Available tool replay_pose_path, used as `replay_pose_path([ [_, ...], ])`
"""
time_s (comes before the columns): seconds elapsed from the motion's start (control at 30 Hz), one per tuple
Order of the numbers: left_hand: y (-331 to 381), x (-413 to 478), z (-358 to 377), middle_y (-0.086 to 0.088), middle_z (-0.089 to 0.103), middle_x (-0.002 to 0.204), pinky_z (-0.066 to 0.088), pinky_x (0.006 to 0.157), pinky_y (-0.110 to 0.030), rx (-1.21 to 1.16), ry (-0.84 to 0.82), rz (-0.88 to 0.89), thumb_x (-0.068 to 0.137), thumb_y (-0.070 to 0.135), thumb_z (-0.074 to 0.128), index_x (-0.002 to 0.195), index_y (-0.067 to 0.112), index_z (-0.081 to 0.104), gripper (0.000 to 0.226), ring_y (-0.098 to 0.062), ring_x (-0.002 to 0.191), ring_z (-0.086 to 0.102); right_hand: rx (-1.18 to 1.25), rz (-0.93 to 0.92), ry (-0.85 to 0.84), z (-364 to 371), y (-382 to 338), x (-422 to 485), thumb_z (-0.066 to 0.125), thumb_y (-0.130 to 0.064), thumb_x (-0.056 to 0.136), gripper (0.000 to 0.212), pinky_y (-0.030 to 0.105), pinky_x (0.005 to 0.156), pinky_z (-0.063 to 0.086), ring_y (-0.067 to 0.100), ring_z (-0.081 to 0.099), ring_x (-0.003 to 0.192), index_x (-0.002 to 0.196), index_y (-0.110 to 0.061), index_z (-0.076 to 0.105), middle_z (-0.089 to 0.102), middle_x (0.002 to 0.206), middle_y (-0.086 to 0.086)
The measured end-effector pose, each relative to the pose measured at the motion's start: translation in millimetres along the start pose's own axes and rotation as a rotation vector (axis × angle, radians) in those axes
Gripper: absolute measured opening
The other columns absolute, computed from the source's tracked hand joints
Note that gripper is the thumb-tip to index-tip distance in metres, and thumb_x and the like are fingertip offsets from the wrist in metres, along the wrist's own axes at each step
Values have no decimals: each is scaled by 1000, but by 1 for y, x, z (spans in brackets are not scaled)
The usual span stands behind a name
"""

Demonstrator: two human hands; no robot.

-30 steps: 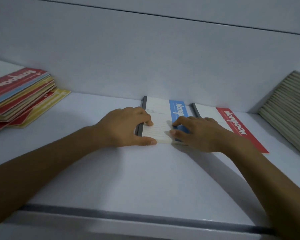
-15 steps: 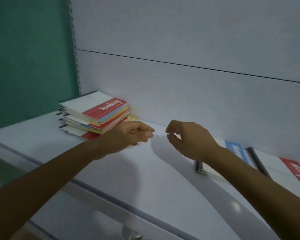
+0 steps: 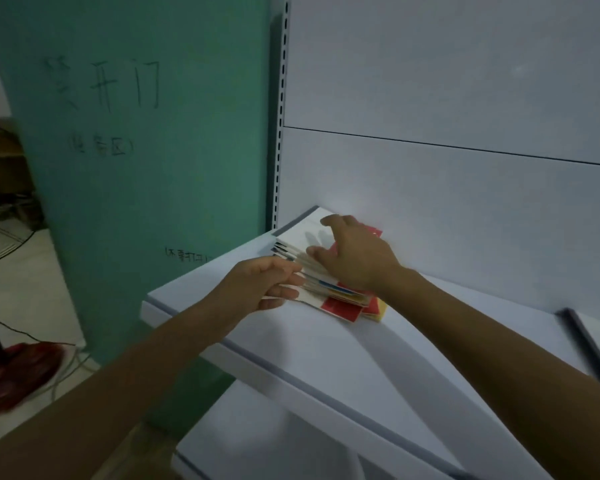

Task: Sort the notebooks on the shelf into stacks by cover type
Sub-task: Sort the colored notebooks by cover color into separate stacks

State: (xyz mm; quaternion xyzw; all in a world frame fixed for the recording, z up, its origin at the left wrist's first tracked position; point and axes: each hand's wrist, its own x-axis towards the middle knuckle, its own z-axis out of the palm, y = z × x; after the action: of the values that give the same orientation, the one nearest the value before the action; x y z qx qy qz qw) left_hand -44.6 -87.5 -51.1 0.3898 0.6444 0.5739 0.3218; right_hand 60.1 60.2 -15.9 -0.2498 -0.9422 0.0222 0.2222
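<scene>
- Reaching across the shelf [image 3: 326, 351], both hands have come to the mixed stack [image 3: 342, 306]. A second ago they were pressed flat on a blue-banded notebook far to the right of that stack. Half a second ago they were in the air, holding nothing.
- The left hand [image 3: 267, 287] is at the stack's near edge. Its fingers are curled and pinch the edges of the lower notebooks.
- The right hand [image 3: 355, 259] lies over the top of the stack. Its fingers are spread and loose, and their shadow falls on the white top cover, so the fingertips look slightly raised. It grips nothing.
- The stack sits at the shelf's far left end, against the back panel and just right of the slotted upright [image 3: 283, 98]. Red, yellow and blue cover bands fan out unevenly from its right side.
- Well to the right of the stack, at the picture's edge, lies a notebook with a dark spine [image 3: 587, 344]. Its band colour is cut off.
- My reading is that one placement is finished and the next pick is starting. The mixed colours show this stack is not yet sorted.
- The loose fan of covers could slide if only the top is lifted, so the pinching hand probably needs to steady the rest.
- Left of the stack, beyond the shelf, are a green wall [image 3: 136, 202] with handwriting and a red fan base [image 3: 14, 374].
</scene>
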Motion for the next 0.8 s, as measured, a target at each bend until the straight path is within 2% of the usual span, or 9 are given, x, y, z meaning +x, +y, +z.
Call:
replay_pose_path([
  [0.13, -8, 21, -24, -8, 72, 101, 51, 89, -30, -156, -34, -18, 97, 23, 49, 105, 12, 66, 22, -21, 94, 68, -36, 131, -125, 25, -4, 15, 31, -69, 88, 83, 43, 109, 28, 28, 27, 140, 151, -18, 14, 21, 156, 10],
  [0.2, -16, 29, -31, -7, 73, 101, 53, 85, -27, -173, -65, -28, 97, 27, 50, 106, 13, 68, 24, -20, 93, 69, -116, 135, -186, 37, -7, 9, 24, -70, 88, 82, 40, 111, 25, 27, 26, 140, 150, -16, 17, 24, 155, 10],
  [0.3, -26, 36, -39, -7, 73, 101, 55, 80, -24, -197, -137, -52, 96, 34, 47, 111, 11, 64, 32, -20, 94, 70, -128, 139, -46, 37, -12, -3, 29, -68, 88, 71, 34, 95, 38, 21, 44, 125, 141, -21, 38, 46, 141, 1],
  [0.37, -28, 40, -42, -8, 73, 102, 55, 78, -25, -208, -171, -64, 94, 45, 43, 114, 10, 63, 45, -20, 93, 70, -160, 136, -7, 34, -17, -13, 28, -65, 90, 65, 31, 89, 40, 19, 47, 122, 139, -24, 42, 49, 138, -3],
  [0.43, -30, 41, -43, -10, 73, 102, 54, 81, -29, -234, -206, -85, 91, 58, 33, 111, 12, 63, 59, -21, 94, 70, -217, 97, 45, 37, -22, -26, 20, -65, 92, 66, 30, 88, 41, 19, 48, 123, 138, -25, 44, 50, 139, -3],
  [0.53, -30, 43, -46, -11, 72, 107, 56, 81, -36, -344, -295, -124, 77, 71, 28, 114, 20, 61, 71, -26, 97, 69, -122, -2, 187, 47, -33, -54, 19, -67, 91, 72, 35, 96, 41, 24, 54, 122, 135, -21, 52, 55, 136, 3],
  [0.6, -31, 42, -50, -4, 69, 116, 55, 85, -41, -333, -360, -114, 76, 67, 38, 122, 29, 57, 63, -25, 104, 67, -194, -75, 196, 53, -38, -71, 23, -67, 92, 69, 36, 94, 38, 24, 58, 118, 133, -20, 54, 58, 133, 2],
  [0.7, -35, 42, -50, 1, 68, 118, 51, 91, -40, -204, -291, -76, 93, 35, 52, 119, 27, 60, 29, -20, 106, 64, -328, -146, 124, 58, -41, -83, 22, -69, 91, 67, 38, 95, 35, 22, 59, 117, 133, -25, 50, 56, 134, -1],
  [0.8, -41, 42, -46, 5, 68, 118, 49, 96, -39, -242, -185, 10, 97, 23, 50, 118, 29, 60, 24, -17, 108, 63, -60, -83, 141, 49, -42, -75, 23, -71, 90, 66, 40, 101, 36, 11, 51, 120, 132, -29, 52, 52, 136, -10],
])
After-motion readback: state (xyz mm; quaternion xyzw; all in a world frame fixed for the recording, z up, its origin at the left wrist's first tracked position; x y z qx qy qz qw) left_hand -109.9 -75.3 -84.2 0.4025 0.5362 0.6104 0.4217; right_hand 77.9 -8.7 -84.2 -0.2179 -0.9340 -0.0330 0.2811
